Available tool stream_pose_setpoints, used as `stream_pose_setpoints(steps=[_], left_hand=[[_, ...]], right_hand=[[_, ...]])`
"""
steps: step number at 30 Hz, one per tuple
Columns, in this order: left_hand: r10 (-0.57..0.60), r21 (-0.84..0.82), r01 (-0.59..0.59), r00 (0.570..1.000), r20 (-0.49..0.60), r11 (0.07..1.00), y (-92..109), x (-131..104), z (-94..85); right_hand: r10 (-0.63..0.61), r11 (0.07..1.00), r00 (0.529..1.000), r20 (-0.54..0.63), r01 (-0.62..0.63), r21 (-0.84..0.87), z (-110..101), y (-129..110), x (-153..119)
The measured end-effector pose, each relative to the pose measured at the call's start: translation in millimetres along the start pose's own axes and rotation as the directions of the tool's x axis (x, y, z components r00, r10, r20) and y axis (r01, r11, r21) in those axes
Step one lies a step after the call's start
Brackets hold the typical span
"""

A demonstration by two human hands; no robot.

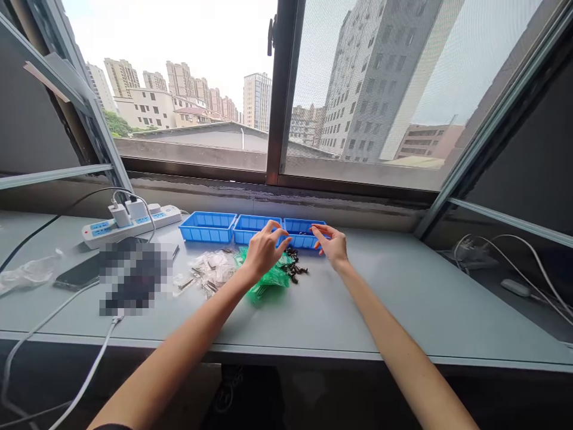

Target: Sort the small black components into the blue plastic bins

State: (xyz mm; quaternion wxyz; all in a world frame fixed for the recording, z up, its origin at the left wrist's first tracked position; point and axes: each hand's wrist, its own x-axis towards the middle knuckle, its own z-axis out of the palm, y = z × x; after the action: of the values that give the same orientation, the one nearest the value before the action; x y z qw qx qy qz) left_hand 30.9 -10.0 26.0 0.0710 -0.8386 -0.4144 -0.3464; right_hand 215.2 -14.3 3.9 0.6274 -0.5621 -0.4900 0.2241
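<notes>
My left hand [265, 249] is over the green plastic bags [268, 283], in front of the middle blue bin [244, 230]. Its thumb and index finger curve with a small gap, and nothing shows between them. At the right blue bin [293, 226], my right hand [332, 243] has its thumb and fingertips drawn together at the rim; whatever they hold is too small to make out. A few small dark bits lie inside that bin. Black small parts [295, 269] are heaped between my hands, and clear bags with metal pieces [212, 269] lie to the left.
A third blue bin [208, 234] stands at the left of the row. Farther left are a white power strip [96, 239], a dark phone [76, 273], a blurred-out dark object [134, 278], cables and crumpled clear plastic [31, 272]. The window frame [201, 170] rises behind the grey desk [322, 322].
</notes>
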Motion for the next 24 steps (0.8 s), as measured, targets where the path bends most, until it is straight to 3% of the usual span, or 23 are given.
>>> stream_pose_setpoints(steps=[6,12,14,17,21,24], left_hand=[[0.027,0.012,-0.027,0.999,0.030,1.000,-4.5,1.4,2.5],[0.043,-0.027,-0.042,0.998,0.044,0.999,-1.3,1.2,-0.5],[0.067,-0.051,-0.066,0.997,0.024,0.997,1.3,1.1,-3.2],[0.123,-0.075,-0.118,0.991,0.057,0.990,3.6,0.5,-4.4],[0.221,-0.086,-0.206,0.949,0.225,0.975,2.7,-1.9,2.5],[0.214,-0.085,-0.197,0.922,0.324,0.977,1.5,-5.1,9.4]], right_hand=[[0.031,0.980,0.969,0.244,0.018,-0.196,-0.8,-4.2,-6.3],[0.051,0.954,0.842,0.537,0.119,-0.276,-11.0,-21.8,-20.8],[0.136,0.926,0.804,0.579,0.104,-0.363,-16.5,-25.5,-24.0],[0.165,0.897,0.780,0.604,0.136,-0.420,-21.3,-25.6,-25.8],[0.159,0.873,0.764,0.625,0.187,-0.451,-20.2,-23.2,-28.0],[0.147,0.835,0.783,0.604,0.229,-0.500,-17.8,-25.1,-31.2]])
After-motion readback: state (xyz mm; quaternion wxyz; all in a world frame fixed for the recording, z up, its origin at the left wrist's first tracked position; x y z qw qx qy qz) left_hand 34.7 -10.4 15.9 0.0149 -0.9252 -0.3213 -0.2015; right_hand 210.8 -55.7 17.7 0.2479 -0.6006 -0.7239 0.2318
